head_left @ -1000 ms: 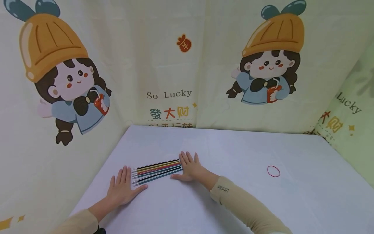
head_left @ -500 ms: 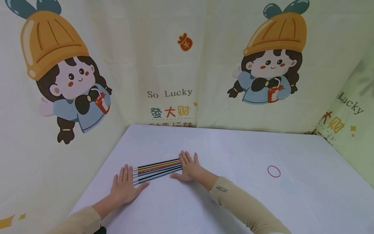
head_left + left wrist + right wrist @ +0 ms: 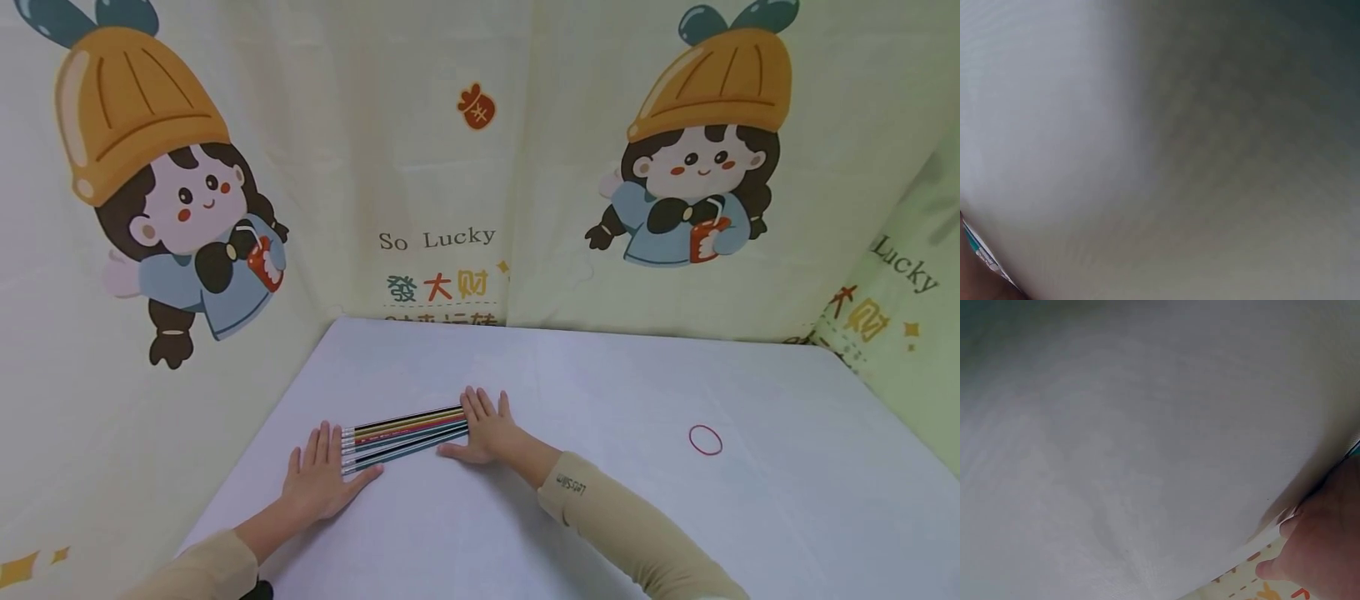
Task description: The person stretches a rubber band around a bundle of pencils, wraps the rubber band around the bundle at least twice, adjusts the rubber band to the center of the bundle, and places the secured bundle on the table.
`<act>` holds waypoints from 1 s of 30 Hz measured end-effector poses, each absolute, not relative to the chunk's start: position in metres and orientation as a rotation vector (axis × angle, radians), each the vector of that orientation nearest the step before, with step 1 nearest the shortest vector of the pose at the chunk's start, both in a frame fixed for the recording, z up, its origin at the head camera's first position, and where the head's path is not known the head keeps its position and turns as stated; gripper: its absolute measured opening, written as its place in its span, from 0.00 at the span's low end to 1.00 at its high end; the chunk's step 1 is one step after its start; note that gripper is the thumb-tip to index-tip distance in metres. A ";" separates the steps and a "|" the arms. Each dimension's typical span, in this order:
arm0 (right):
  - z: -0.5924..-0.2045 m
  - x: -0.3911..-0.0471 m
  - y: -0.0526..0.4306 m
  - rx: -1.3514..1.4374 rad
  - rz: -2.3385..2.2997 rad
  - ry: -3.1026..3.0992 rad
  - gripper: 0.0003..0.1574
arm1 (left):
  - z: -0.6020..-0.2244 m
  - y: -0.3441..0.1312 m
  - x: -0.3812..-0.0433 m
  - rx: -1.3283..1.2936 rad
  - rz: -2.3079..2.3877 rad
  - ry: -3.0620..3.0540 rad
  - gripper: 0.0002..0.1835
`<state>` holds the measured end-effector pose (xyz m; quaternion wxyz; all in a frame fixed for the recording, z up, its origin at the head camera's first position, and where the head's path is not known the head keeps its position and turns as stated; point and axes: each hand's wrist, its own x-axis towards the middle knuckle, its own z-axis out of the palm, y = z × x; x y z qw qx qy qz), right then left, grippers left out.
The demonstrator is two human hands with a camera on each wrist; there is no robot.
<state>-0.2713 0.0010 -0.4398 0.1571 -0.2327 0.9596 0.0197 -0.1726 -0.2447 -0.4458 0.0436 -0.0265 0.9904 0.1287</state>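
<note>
A row of pencils (image 3: 405,435) lies flat on the white table (image 3: 570,400), slanting a little, between the two hands. The left hand (image 3: 317,479) is spread — fingers straight and side by side, thumb stretched out to the side — with its fingers along the pencils' pale left ends and the thumb just below the lowest one. The right hand (image 3: 487,431) is spread too, its straight fingers against the pencils' other ends and its thumb pointing left. The hands stand apart, one at each end of the row. The pencils show black, yellow, red and teal, close together above, with a narrow gap opening toward the left lower down. Both wrist views are mostly blur, so the exact contact seems hard to judge. Both arms wear beige sleeves (image 3: 630,527). Well to the right lies a thin red loop (image 3: 690,437); behind the table hangs a printed cloth (image 3: 555,167).
</note>
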 end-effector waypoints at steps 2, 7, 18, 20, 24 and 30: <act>-0.437 -0.271 0.000 -0.661 0.057 2.743 0.63 | -0.446 -0.246 -0.173 -0.080 0.390 3.023 0.60; -0.434 -0.271 0.002 -0.686 0.075 2.738 0.64 | -0.446 -0.248 -0.173 -0.091 0.400 3.012 0.61; -0.413 -0.275 -0.001 -1.029 0.010 2.832 0.55 | -0.436 -0.239 -0.190 0.305 0.270 3.428 0.44; -0.412 -0.276 -0.006 -1.135 0.070 2.822 0.51 | -0.436 -0.237 -0.193 0.371 0.196 3.431 0.42; -0.412 -0.278 -0.014 -1.256 0.164 2.790 0.47 | -0.437 -0.236 -0.198 0.458 0.020 3.358 0.39; -0.415 -0.281 -0.025 -1.362 0.238 2.770 0.43 | -0.439 -0.238 -0.202 0.549 -0.157 3.268 0.37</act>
